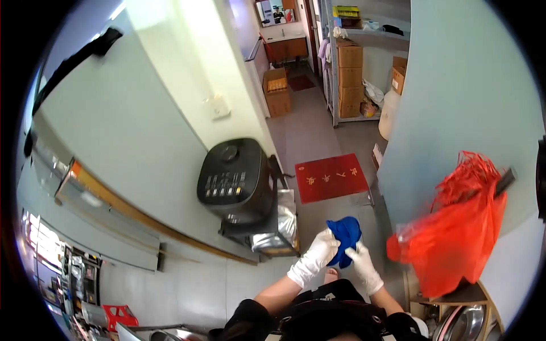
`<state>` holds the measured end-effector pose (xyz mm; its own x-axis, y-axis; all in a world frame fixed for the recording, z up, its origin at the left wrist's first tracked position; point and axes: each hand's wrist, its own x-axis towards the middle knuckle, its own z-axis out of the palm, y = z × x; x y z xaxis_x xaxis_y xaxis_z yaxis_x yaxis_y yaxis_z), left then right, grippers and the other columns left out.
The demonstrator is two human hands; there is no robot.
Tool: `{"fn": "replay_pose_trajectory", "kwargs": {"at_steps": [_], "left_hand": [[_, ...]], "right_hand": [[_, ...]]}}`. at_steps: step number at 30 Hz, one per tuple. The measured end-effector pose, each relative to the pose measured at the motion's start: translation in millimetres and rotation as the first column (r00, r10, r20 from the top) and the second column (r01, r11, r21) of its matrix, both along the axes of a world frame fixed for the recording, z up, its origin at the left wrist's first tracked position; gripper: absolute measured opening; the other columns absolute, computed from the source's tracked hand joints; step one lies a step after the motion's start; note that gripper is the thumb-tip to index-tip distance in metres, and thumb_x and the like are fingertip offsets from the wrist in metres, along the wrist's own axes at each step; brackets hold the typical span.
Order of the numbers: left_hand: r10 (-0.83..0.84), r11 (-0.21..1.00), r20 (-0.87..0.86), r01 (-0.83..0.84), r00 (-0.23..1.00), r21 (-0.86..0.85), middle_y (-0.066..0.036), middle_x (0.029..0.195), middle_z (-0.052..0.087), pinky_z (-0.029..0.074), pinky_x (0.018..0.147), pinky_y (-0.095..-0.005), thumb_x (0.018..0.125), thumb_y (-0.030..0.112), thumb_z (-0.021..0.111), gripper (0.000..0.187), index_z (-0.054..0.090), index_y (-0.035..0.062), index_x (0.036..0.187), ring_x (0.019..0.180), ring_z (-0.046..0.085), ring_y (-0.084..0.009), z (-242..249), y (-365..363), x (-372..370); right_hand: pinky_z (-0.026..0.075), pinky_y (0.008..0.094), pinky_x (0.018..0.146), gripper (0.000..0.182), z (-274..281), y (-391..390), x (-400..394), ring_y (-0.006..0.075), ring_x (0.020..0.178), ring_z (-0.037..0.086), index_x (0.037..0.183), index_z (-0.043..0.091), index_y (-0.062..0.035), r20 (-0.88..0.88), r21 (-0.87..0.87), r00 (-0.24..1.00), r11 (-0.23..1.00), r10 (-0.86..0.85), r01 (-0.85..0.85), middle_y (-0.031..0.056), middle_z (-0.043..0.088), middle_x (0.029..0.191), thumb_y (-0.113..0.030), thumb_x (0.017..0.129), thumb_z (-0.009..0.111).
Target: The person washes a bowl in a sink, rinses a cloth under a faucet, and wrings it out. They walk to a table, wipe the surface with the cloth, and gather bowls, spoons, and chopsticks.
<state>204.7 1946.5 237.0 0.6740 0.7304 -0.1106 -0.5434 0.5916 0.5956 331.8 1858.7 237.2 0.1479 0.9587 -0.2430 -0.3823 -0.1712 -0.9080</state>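
Observation:
In the head view I hold a bunched, deep blue cloth (346,237) in front of my body, over the floor. My left hand (322,250), in a white glove, is closed on its left edge. My right hand (365,266), gloved in white too, pinches the lower right side of the cloth. Folds hide the fingertips in part, and the exact kind of cloth item cannot be made out.
A black electric cooker (236,179) stands on a dark stand to the left. Beyond the cloth lies a red doormat (331,178). Red plastic bags (455,233) hang at right above a wooden shelf holding metal pans (467,324). Cardboard boxes (350,79) fill a rack farther back.

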Motion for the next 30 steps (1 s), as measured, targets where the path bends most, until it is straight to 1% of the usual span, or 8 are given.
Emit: {"fn": "replay_pose_trajectory", "kwargs": {"at_steps": [4, 8, 12, 16, 18, 19, 22, 30], "left_hand": [[0.189, 0.981, -0.002, -0.189, 0.982, 0.037, -0.018, 0.119, 0.059, 0.042, 0.1, -0.0397, 0.08, -0.013, 0.043, 0.044, 0.049, -0.0086, 0.124, 0.111, 0.057, -0.0287, 13, 135, 49], [0.404, 0.914, -0.105, -0.404, 0.909, 0.029, -0.007, 0.093, 0.063, 0.047, 0.084, -0.0304, 0.08, -0.009, 0.054, 0.021, 0.061, 0.0015, 0.097, 0.085, 0.061, -0.0188, 24, 267, 102], [0.357, 0.932, -0.224, -0.332, 0.907, 0.142, -0.009, 0.093, 0.064, 0.049, 0.082, -0.0316, 0.084, -0.003, 0.051, 0.023, 0.06, 0.0017, 0.104, 0.084, 0.063, -0.0214, -21, 408, 158], [0.208, 0.95, -0.056, -0.188, 0.977, 0.25, -0.005, 0.092, 0.063, 0.049, 0.078, -0.0306, 0.078, -0.006, 0.049, 0.028, 0.059, 0.0003, 0.103, 0.083, 0.061, -0.0191, -28, 513, 226], [0.237, 0.97, -0.297, -0.209, 0.925, 0.124, -0.003, 0.089, 0.059, 0.047, 0.076, -0.0307, 0.077, -0.008, 0.047, 0.026, 0.058, 0.0016, 0.099, 0.082, 0.056, -0.0154, -29, 551, 251], [0.389, 0.9, -0.539, -0.183, 0.747, 0.396, 0.0, 0.085, 0.055, 0.045, 0.072, -0.0315, 0.077, -0.008, 0.047, 0.022, 0.057, 0.0033, 0.093, 0.081, 0.051, -0.0131, -1, 565, 255], [0.462, 0.818, -0.543, -0.1, 0.701, 0.567, -0.001, 0.079, 0.052, 0.044, 0.07, -0.0333, 0.076, -0.008, 0.052, 0.015, 0.054, 0.0007, 0.088, 0.077, 0.049, -0.0144, -25, 646, 270], [0.393, 0.897, -0.726, -0.061, 0.565, 0.438, -0.007, 0.092, 0.065, 0.046, 0.081, -0.03, 0.073, -0.008, 0.052, 0.03, 0.06, -0.0072, 0.101, 0.089, 0.056, -0.0141, -32, 884, 178]], "right_hand": [[0.044, 0.0266, 0.091, 0.044, -13, 159, 55, 0.0136, 0.101, 0.056, 0.131, 0.046, -0.0001, 0.098, 0.186, 0.995, 0.982, -0.036, 0.017, 0.0051, 0.059, 0.116, 0.0, 0.088, 0.056], [0.04, 0.0305, 0.099, 0.055, -6, 302, 91, 0.0171, 0.11, 0.053, 0.137, 0.039, 0.0004, 0.183, 0.27, 0.971, 0.958, -0.152, 0.099, 0.0077, 0.053, 0.126, 0.002, 0.086, 0.061], [0.038, 0.0363, 0.102, 0.045, 0, 413, 130, 0.0278, 0.117, 0.049, 0.124, 0.052, -0.0006, 0.606, 0.605, 0.451, 0.748, -0.655, 0.273, 0.0148, 0.051, 0.122, 0.005, 0.08, 0.062], [0.045, 0.0289, 0.085, 0.031, 5, 511, 182, 0.0167, 0.09, 0.054, 0.112, 0.058, 0.0015, 0.55, 0.467, 0.669, 0.848, -0.499, 0.249, 0.007, 0.057, 0.1, 0.003, 0.082, 0.063], [0.044, 0.0258, 0.076, 0.027, 7, 561, 210, 0.0118, 0.078, 0.049, 0.108, 0.059, 0.0028, 0.611, 0.342, 0.647, 0.889, -0.457, 0.306, 0.0019, 0.054, 0.087, 0.003, 0.081, 0.064], [0.043, 0.0247, 0.073, 0.021, 4, 586, 221, 0.0107, 0.074, 0.047, 0.101, 0.06, 0.0033, 0.576, 0.337, 0.672, 0.884, -0.466, 0.324, 0.0, 0.051, 0.08, 0.004, 0.08, 0.064], [0.042, 0.0239, 0.068, 0.008, -16, 666, 250, 0.0102, 0.07, 0.046, 0.086, 0.058, 0.0013, 0.615, 0.203, 0.7, 0.93, -0.363, 0.305, -0.0011, 0.05, 0.076, 0.003, 0.081, 0.065], [0.038, 0.0225, 0.061, 0.011, 2, 923, 228, 0.0078, 0.069, 0.046, 0.076, 0.053, -0.0019, 0.515, 0.06, 0.857, 0.998, -0.013, -0.021, -0.0012, 0.052, 0.074, 0.001, 0.08, 0.063]]}}
